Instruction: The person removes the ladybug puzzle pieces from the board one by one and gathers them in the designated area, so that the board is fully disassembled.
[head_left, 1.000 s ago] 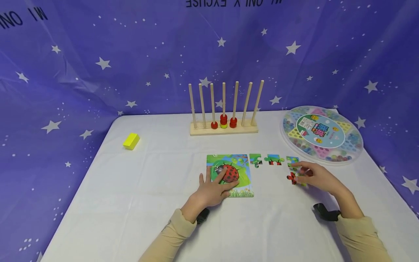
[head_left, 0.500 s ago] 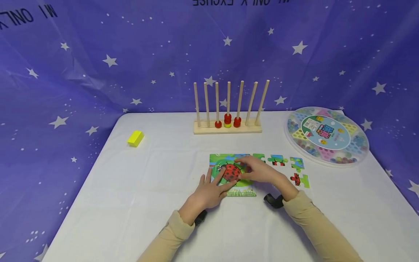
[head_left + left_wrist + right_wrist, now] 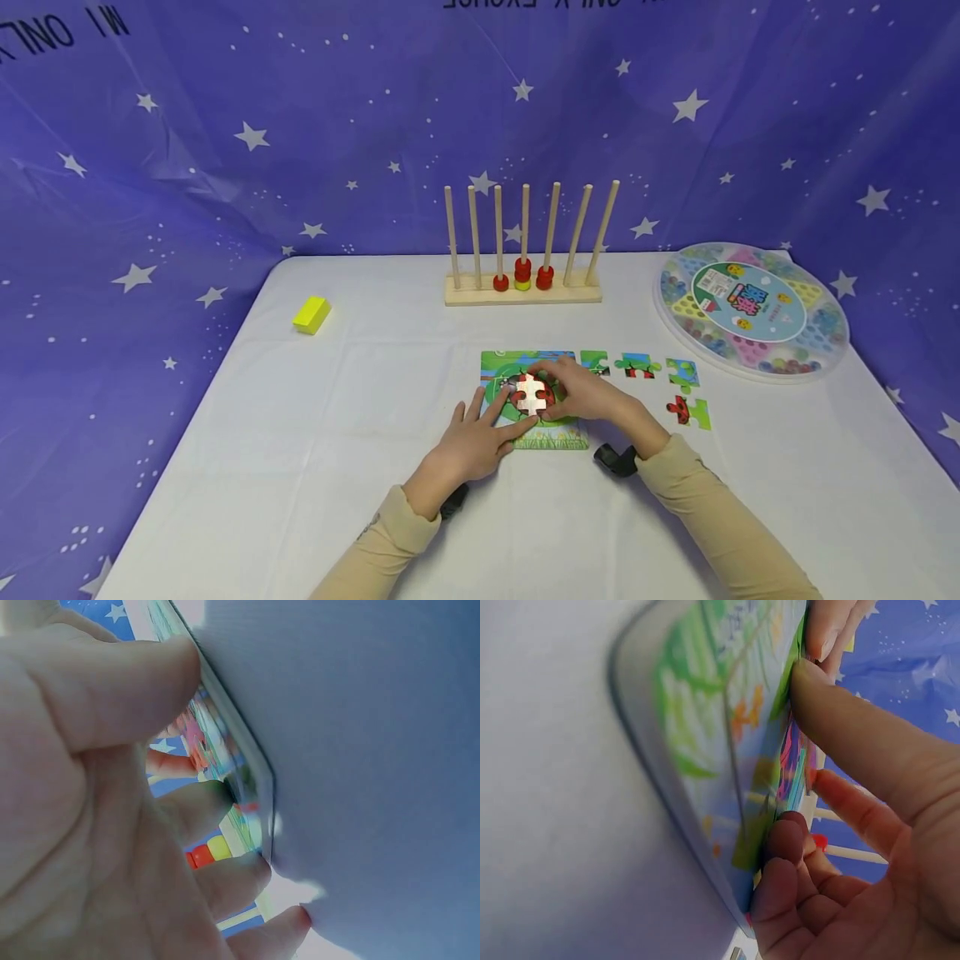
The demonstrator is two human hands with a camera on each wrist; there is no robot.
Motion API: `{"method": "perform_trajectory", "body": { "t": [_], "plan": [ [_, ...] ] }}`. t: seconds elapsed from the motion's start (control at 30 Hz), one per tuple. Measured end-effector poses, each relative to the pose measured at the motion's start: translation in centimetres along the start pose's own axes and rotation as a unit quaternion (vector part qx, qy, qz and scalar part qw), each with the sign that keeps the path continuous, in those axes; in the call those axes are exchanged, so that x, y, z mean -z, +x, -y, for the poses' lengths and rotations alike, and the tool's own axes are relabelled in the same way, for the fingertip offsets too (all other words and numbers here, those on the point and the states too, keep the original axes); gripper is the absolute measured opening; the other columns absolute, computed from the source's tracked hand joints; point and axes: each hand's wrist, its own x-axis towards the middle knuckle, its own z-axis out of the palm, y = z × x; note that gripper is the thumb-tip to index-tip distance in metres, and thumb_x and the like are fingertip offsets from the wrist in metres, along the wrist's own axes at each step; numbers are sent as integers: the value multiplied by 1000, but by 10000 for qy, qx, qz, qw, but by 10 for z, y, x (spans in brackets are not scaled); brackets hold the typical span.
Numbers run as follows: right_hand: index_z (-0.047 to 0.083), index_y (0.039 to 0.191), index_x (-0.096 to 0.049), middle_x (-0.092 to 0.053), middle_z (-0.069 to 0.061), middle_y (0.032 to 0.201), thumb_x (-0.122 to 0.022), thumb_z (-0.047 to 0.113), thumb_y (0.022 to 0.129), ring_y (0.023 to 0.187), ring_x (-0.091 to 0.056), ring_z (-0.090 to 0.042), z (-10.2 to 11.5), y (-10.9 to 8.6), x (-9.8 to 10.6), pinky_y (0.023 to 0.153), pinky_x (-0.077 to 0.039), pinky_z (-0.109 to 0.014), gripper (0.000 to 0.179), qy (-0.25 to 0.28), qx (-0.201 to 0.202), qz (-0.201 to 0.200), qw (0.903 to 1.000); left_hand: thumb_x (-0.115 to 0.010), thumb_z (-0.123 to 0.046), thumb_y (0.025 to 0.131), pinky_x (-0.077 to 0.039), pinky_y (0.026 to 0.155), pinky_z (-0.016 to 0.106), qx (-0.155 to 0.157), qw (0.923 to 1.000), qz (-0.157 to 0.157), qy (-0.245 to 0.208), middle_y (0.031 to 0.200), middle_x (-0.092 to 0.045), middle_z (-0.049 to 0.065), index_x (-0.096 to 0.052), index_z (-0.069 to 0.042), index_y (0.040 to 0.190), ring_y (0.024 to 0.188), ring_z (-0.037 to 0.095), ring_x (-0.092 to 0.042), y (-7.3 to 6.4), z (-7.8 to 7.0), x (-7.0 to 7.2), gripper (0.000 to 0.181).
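A square ladybug jigsaw puzzle (image 3: 555, 437) lies on the white table in the head view. My left hand (image 3: 468, 446) rests spread on its lower left part, fingers straight. In the left wrist view, the thumb (image 3: 142, 686) lies along the puzzle's edge. Over the ladybug, my right hand (image 3: 588, 393) pinches a jigsaw piece (image 3: 531, 394) between thumb and forefinger. Glare whitens that piece's face, so its picture is hidden. The right wrist view shows the thumb and forefinger (image 3: 855, 802) close above the puzzle's surface, with the piece's thin edge between them.
Several loose jigsaw pieces (image 3: 639, 365) lie right of the puzzle. Behind it stands a wooden peg rack (image 3: 480, 296) with red and yellow beads. A round marble game box (image 3: 750, 312) lies at the back right, and a yellow block (image 3: 311, 315) at the left.
My right hand has come left from the loose pieces to the ladybug, where a pinched piece now shows whitish. The loose pieces at the right lie uncovered. My left hand stays on the puzzle.
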Motion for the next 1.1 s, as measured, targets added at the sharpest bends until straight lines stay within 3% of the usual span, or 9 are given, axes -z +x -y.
{"method": "perform_trajectory", "body": {
  "t": [0.13, 0.4, 0.63, 0.87, 1.1],
  "plan": [
    [4, 130, -43, -52, -7, 98, -78, 14, 71, 79, -46, -19, 0, 0, 0, 65, -41, -33, 69, 94, 79, -75, 9999, -42, -35, 95, -20, 100, 54, -7, 10000, 0, -6, 151, -7, 7, -27, -47, 138, 133, 40, -6, 0, 0, 0, 47],
    [2, 128, -44, -56, -8, 101, -75, 7, 73, 89, -53, -21, 4, 0, -2, 74, -45, -38, 64, 265, 109, -211, 9994, -43, -33, 96, -20, 100, 55, -68, 10000, -24, -40, 150, -7, 10, -29, -48, 137, 132, 42, -6, 0, -2, 1, 47],
    [5, 123, -46, -52, -7, 87, -76, 17, 73, 67, -46, -16, -7, -6, 4, 58, -40, -31, 59, 764, -19, -262, 9967, -43, -33, 96, -21, 99, 56, -106, 9999, -63, -25, 151, -7, 10, -30, -48, 137, 132, 43, -7, 1, -2, 1, 46],
    [3, 127, -46, -51, -11, 94, -76, 23, 73, 66, -44, -19, -33, -42, 26, 56, -37, -29, 65, 1249, -348, -501, 9903, -43, -32, 96, -21, 99, 55, -108, 9999, -108, -60, 150, -8, 10, -30, -48, 137, 132, 43, -8, 0, -2, 0, 46],
    [0, 128, -45, -52, -13, 110, -75, 24, 74, 83, -48, -22, -57, -88, 44, 68, -42, -32, 66, 984, -857, -541, 9900, -44, -31, 96, -21, 99, 55, -107, 9998, -155, -96, 150, -10, 10, -32, -48, 136, 132, 43, -9, -2, -1, -1, 46]
  ]
}}
